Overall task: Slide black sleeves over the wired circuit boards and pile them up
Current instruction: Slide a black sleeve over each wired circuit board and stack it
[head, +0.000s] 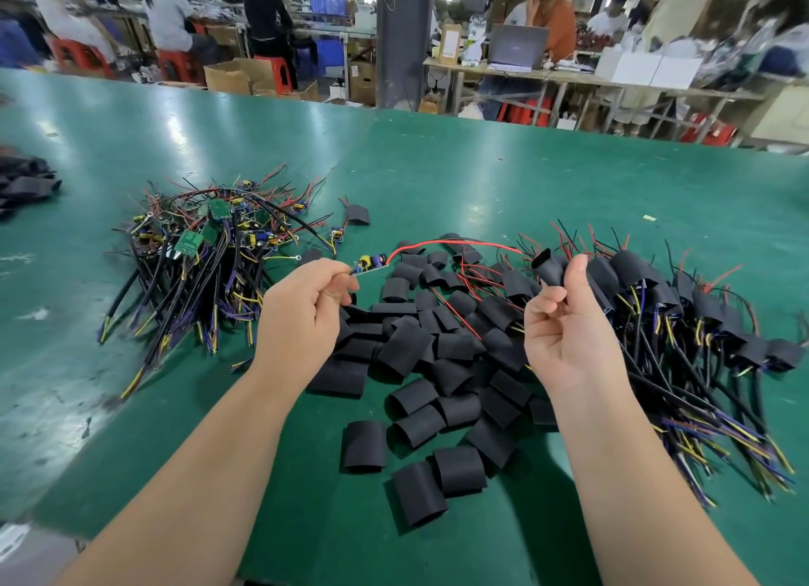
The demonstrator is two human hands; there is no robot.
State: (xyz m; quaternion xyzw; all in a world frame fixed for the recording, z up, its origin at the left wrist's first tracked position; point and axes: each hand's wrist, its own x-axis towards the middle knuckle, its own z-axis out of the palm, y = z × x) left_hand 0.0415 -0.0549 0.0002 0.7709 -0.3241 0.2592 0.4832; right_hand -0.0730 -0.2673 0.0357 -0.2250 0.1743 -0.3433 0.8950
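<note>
Green matting (pixel 481 182) covers the bench. My left hand (pixel 306 309) pinches one end of a small circuit board (pixel 371 263) above the loose black sleeves (pixel 429 366). My right hand (pixel 564 327) holds one sleeve (pixel 549 269) between thumb and curled fingers, the board's red wire (pixel 459 243) arching to it. Sleeved boards (pixel 678 305) lie piled at right, bare ones (pixel 210 252) at left.

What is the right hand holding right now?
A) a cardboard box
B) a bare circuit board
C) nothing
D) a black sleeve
D: the right hand pinches a black sleeve in its fingers, while the left hand holds the wired circuit board.
</note>
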